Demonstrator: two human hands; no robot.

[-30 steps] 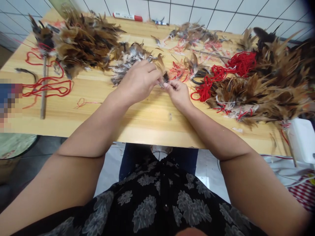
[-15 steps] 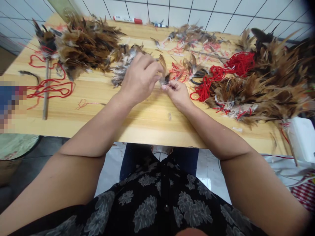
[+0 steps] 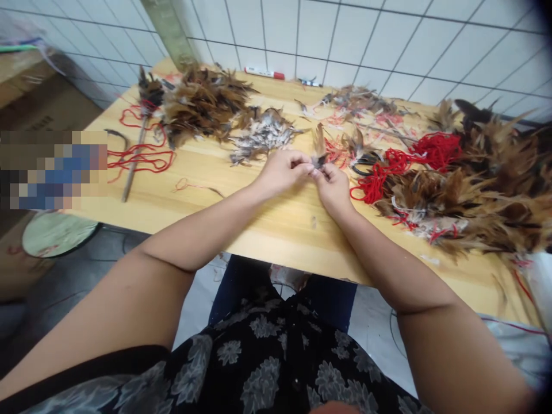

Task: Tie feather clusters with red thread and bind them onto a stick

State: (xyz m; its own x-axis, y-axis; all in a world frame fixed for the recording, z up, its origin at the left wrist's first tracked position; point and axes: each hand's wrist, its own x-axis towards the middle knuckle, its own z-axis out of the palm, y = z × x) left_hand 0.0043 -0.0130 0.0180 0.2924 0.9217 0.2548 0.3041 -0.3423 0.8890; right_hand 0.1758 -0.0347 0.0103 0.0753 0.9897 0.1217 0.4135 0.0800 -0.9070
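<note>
Between my two hands, over the middle of the wooden table (image 3: 276,230), a small brown and grey feather bunch (image 3: 319,145) stands up from my fingertips. My left hand (image 3: 287,172) is closed in a pinch at its lower end. My right hand (image 3: 334,187) pinches the same bunch from the right, its thumb meeting the left fingertips. Just behind my left hand lies a pile of grey-white feathers (image 3: 265,133). Right of my right hand are a tangle of red cord (image 3: 373,184) and a small tied feather tuft (image 3: 356,144).
Large brown feather heaps lie at the left (image 3: 202,103) and right (image 3: 474,201). A stick (image 3: 133,161) with feathers at its top and loose red cord lies far left. A red-capped marker (image 3: 264,73) rests by the tiled wall (image 3: 336,34). A round stool (image 3: 58,233) stands at lower left.
My left hand has come down from above the grey feathers to meet my right hand at the feather bunch. The view has swung left, so the scene sits farther right and lower.
</note>
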